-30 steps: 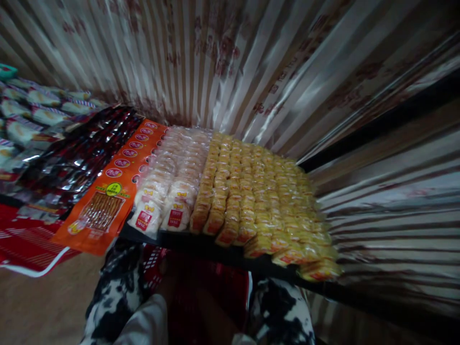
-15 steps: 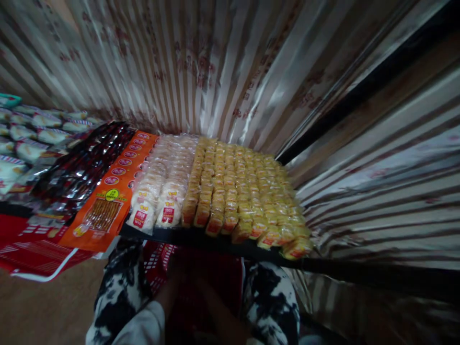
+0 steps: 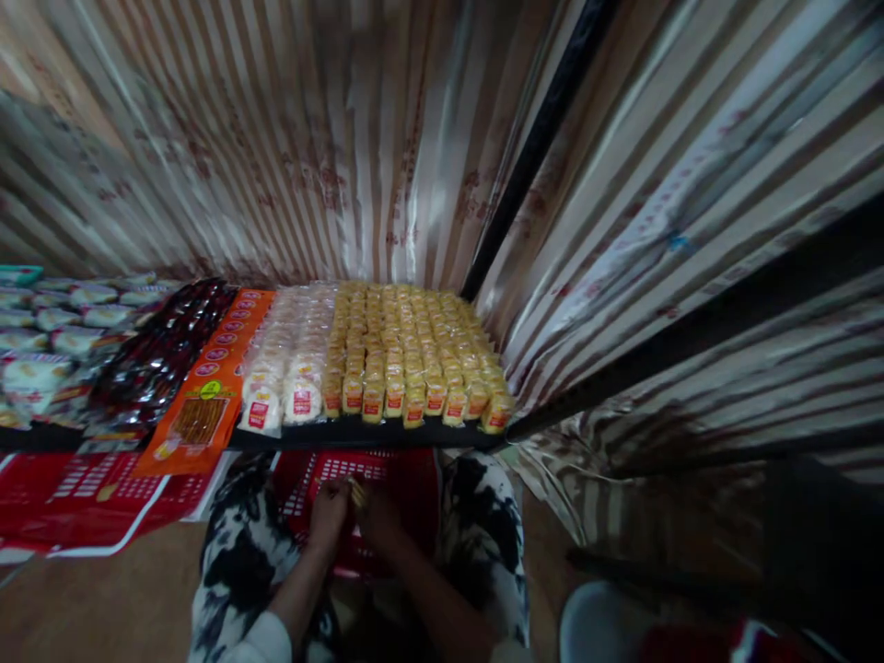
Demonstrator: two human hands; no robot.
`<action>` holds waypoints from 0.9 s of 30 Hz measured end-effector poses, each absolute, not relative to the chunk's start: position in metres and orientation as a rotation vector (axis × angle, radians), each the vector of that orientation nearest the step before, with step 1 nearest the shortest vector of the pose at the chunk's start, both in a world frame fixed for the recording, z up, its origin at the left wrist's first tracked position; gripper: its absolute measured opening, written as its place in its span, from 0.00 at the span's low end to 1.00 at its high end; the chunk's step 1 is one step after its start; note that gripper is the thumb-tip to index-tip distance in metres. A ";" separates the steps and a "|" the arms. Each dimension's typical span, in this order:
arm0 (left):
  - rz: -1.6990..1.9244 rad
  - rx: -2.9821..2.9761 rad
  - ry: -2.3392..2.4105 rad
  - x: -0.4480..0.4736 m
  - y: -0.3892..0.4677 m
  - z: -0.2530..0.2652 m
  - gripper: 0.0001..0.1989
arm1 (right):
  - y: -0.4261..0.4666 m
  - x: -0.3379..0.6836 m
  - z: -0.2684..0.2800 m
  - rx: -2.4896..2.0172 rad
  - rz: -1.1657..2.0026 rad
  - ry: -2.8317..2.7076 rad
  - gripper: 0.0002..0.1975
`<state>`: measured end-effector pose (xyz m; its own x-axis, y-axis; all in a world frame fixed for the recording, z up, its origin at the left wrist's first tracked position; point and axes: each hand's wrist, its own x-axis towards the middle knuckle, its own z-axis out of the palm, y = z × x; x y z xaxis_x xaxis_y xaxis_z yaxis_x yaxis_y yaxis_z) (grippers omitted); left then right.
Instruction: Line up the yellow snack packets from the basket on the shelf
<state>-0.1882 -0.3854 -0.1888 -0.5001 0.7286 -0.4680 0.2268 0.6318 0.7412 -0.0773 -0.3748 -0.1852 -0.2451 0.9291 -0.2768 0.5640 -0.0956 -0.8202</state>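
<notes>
My left hand (image 3: 330,509) is closed over a red plastic basket (image 3: 294,474) between my knees; whatever its fingers pinch is too dark to make out. Close beside it, my right hand (image 3: 379,517) is closed on a small yellow-wrapped snack (image 3: 358,494). Both hands are below the front edge of a dark shelf (image 3: 414,436). On that shelf, rows of yellow-wrapped snacks (image 3: 407,350) stand packed together. To their left lie two rows of white rice crackers (image 3: 302,401) in clear wrappers.
An orange snack packet (image 3: 200,414) overhangs the shelf edge beside dark shiny packets (image 3: 152,368) and white packets (image 3: 34,378). Another red basket (image 3: 75,497) stands lower left. Striped sheeting (image 3: 310,138) hangs behind; a black post (image 3: 539,138) rises at the shelf's right end. A pale bucket (image 3: 598,626) is lower right.
The view has turned, so the shelf's goods sit further left. My hands have come up out of the basket's dark inside, and a yellow-wrapped snack now shows in the right one.
</notes>
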 end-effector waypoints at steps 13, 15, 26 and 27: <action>1.424 0.775 1.595 -0.177 -0.388 -0.125 0.18 | -0.366 -0.062 -0.150 -1.212 1.361 -1.640 0.17; 1.452 0.783 1.607 -0.180 -0.388 -0.116 0.19 | -0.365 -0.065 -0.145 -1.155 1.379 -1.598 0.16; 1.368 0.771 1.591 -0.191 -0.378 -0.092 0.19 | -0.357 -0.078 -0.131 -1.093 1.320 -1.539 0.16; 1.389 0.794 1.604 -0.192 -0.376 -0.091 0.20 | -0.356 -0.078 -0.131 -1.132 1.266 -1.562 0.17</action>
